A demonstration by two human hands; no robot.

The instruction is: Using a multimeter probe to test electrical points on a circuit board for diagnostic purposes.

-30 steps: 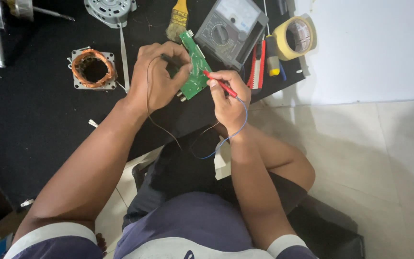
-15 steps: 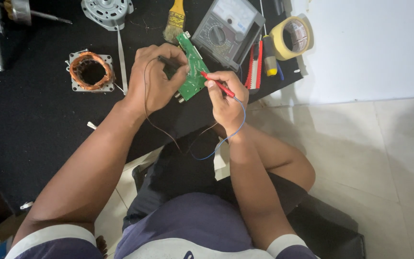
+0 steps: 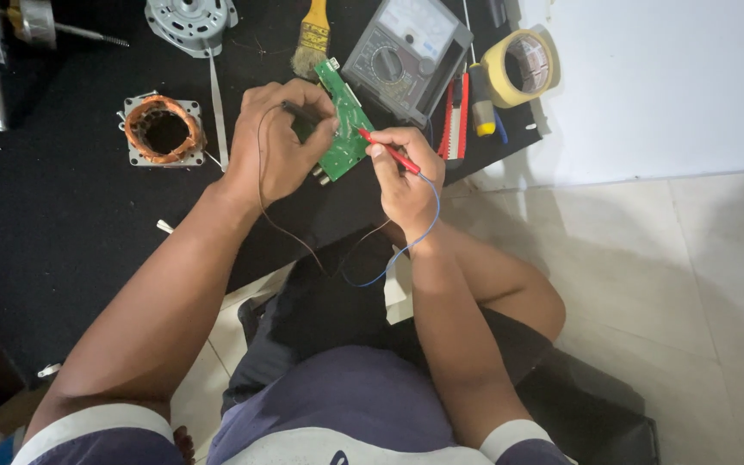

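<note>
Circuit board (image 3: 344, 122) gripped by left hand (image 3: 282, 142), right hand (image 3: 406, 176) pinching red probe (image 3: 387, 151), multimeter (image 3: 406, 53) behind.

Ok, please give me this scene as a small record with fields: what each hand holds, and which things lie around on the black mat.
left hand: holds green circuit board and a black probe
right hand: holds red probe, tip on the board
behind board: analog multimeter
left of hands: copper-wound stator
top edge: paintbrush, motor housing
right side: yellow tape roll
surface: black mat
</note>
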